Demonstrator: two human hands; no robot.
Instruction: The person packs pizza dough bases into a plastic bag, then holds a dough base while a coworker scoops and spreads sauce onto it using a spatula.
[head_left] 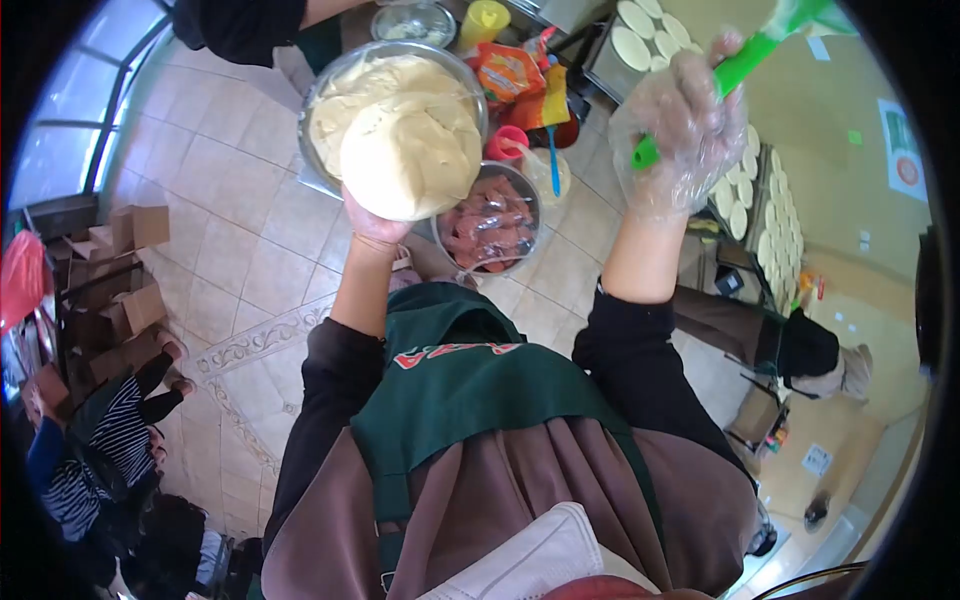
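A large pale lump of dough rests on my left hand, whose palm and fingers are mostly hidden under it. Behind the lump is a metal bowl with more of the pale dough. My right hand, in a clear plastic glove, is raised at the upper right with its fingers wrapped round a green handle. The handle's far end reaches the top edge of the view. Just right of the lump, a round metal bowl holds pinkish meat-like pieces under clear plastic.
Behind the bowls are a yellow cup, a pink cup, an orange packet and a blue-handled tool. Trays of pale discs stand right. Other people are at left, top and right. Cardboard boxes are stacked left.
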